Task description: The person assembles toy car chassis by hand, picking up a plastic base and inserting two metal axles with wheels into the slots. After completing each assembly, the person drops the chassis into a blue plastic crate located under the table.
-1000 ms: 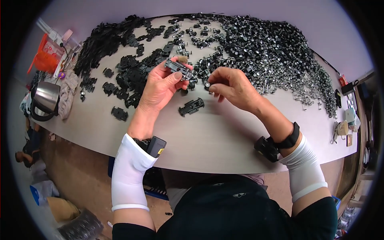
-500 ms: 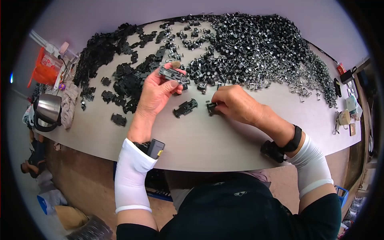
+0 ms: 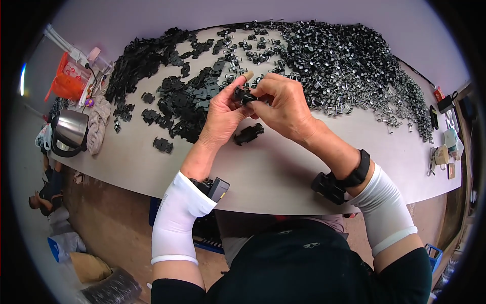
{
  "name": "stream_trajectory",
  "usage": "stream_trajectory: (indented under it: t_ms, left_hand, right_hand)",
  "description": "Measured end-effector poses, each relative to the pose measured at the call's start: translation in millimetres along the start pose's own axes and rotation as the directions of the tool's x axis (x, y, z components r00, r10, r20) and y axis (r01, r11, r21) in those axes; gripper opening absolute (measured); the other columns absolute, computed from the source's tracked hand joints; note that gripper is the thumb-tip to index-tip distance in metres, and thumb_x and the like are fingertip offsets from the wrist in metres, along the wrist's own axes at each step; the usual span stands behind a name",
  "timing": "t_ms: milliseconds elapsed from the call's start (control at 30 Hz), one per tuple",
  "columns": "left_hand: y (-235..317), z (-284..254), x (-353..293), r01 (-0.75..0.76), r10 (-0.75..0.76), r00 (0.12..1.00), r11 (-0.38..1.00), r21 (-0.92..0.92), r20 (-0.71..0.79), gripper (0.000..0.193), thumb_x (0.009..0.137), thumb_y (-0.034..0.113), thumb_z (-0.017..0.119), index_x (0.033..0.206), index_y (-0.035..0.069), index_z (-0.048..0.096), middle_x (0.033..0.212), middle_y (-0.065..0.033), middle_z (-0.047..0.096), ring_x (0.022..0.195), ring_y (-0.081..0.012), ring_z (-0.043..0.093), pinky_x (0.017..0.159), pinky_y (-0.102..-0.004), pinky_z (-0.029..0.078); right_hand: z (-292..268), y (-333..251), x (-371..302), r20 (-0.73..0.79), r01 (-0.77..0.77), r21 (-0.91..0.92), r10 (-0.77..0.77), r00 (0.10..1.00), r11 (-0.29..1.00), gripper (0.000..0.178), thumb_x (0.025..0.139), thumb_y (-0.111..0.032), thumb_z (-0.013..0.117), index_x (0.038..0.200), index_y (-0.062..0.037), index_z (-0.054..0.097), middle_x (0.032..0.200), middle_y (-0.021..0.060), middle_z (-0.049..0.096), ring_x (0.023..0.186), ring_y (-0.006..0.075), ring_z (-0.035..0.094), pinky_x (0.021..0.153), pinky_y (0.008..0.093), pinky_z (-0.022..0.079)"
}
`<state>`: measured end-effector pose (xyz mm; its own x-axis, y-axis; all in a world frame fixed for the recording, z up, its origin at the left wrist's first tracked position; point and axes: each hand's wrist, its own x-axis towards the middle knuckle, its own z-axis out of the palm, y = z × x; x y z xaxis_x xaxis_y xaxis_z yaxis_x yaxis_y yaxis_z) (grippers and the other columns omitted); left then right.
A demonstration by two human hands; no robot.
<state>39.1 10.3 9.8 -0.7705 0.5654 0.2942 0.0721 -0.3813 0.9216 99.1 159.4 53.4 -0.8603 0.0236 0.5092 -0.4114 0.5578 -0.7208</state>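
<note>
Gripping black car base (image 3: 243, 95) between left fingers (image 3: 235, 84) and right fingers (image 3: 268, 87); hold steady, inside near edge of counter (image 3: 263, 185).

1 head-worn fisheye looks down across the table (image 3: 263, 185) from above.

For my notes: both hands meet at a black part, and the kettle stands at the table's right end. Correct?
No: the head view shows the kettle at the left end. The left hand and right hand do meet at a black part.
</note>
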Motion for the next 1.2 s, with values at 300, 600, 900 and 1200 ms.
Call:
stream_trajectory:
  t_ms: [300,600,900,1200]
  left_hand:
    - [-1,3,-3,0.024,-0.024,1.0,1.0,-0.014,0.004,0.061,0.079,-0.008,0.064,0.134,0.008,0.043,0.102,-0.0058,0.062,0.085,-0.0109,0.062,0.073,-0.0268,0.056]
    - [0,3,-3,0.026,-0.025,0.999,1.0,0.013,-0.03,0.062,0.077,-0.015,0.059,0.132,0.008,0.045,0.134,-0.0078,0.048,0.108,-0.0142,0.055,0.087,-0.0267,0.05]
    - [6,9,-4,0.018,-0.015,0.999,0.994,0.105,-0.028,0.061,0.078,-0.013,0.061,0.134,0.002,0.041,0.104,-0.005,0.059,0.092,-0.0101,0.059,0.083,-0.024,0.051]
    - [7,-10,-2,0.163,-0.169,0.985,0.979,-0.124,-0.039,0.018,0.093,0.014,0.053,0.102,0.0,0.058,0.09,-0.0067,0.064,0.08,-0.0127,0.063,0.07,-0.0267,0.053]
  right_hand:
    - [2,3,4,0.003,0.057,-0.064,-0.057,0.998,0.996,0.007,0.065,-0.001,0.065,0.068,0.0022,0.06,0.071,0.0136,0.058,0.064,0.0304,0.059,0.059,0.0376,0.047]
    - [9,-6,3,-0.079,-0.003,-0.001,0.003,0.997,1.0,0.009,0.062,-0.001,0.063,0.063,0.0029,0.055,0.069,0.0158,0.057,0.063,0.0321,0.058,0.058,0.0388,0.047]
    - [7,1,4,-0.045,0.161,-0.08,-0.164,0.985,0.984,0.009,0.064,0.001,0.064,0.066,0.0027,0.055,0.074,0.0148,0.058,0.065,0.0332,0.058,0.059,0.0386,0.047]
    - [8,6,8,0.053,0.195,-0.056,-0.192,0.98,0.979,0.036,0.062,-0.011,0.076,0.092,-0.0001,0.062,0.086,0.0143,0.056,0.082,0.0338,0.058,0.07,0.0395,0.049]
